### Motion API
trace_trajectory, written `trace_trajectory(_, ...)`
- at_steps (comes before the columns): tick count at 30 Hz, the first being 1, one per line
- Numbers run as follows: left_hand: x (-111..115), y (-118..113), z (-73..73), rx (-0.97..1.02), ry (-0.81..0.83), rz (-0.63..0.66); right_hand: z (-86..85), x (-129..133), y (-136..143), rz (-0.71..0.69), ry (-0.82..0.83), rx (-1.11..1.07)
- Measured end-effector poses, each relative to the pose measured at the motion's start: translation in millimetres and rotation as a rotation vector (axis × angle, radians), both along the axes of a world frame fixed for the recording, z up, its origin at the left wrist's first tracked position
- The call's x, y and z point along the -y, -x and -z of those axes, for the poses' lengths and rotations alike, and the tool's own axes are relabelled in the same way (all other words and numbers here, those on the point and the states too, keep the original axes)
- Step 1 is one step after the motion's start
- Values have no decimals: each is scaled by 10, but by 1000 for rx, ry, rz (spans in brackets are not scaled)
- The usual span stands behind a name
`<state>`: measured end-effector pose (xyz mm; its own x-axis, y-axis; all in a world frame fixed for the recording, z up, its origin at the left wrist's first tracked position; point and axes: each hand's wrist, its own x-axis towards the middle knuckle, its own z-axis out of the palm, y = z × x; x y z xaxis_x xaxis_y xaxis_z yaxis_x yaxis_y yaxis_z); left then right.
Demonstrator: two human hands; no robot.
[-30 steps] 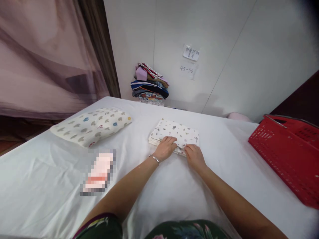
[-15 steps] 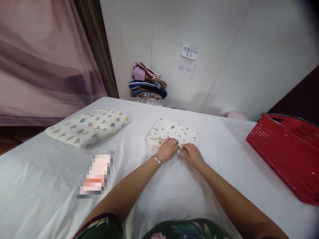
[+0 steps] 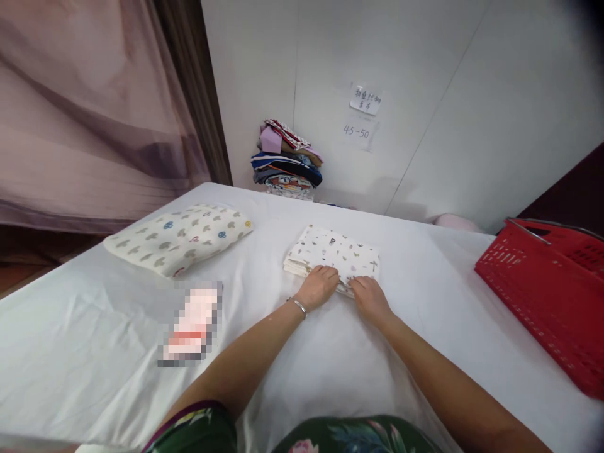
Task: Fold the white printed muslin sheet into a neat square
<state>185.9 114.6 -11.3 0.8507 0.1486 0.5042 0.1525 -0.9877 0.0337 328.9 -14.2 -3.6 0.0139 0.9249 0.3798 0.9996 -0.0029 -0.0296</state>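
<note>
A folded white cloth [image 3: 337,248] with a small scattered print lies on the white-covered table, its layers showing along the left and near edges. My left hand [image 3: 321,286], with a silver bracelet at the wrist, has its fingers curled over the near edge of the cloth. Close beside it, my right hand [image 3: 370,297] pinches the same edge toward the near right corner. Both hands are closed on the fabric, and the fingertips are partly hidden by the hands and the cloth.
Left of the cloth lies a cream pillow [image 3: 182,239] with mushroom-like shapes. Nearer me is a blurred-out flat object [image 3: 193,324]. A red plastic basket [image 3: 542,302] stands at the right. Behind the table, a clothes stack [image 3: 287,160] rises by the wall.
The view has shifted slightly, so everything sits a little further right. The cloth's top layer lies flatter at the near left edge, while both hands keep their hold.
</note>
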Motion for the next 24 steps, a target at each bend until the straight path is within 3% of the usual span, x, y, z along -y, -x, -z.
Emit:
trace_trajectory(14,-166,130,-60,-15,-22,-276,72,25,39,6,-30,-53)
trace_trajectory(24,-555,596,-55,44,-9,-434,43,52,130,23,-2,-66)
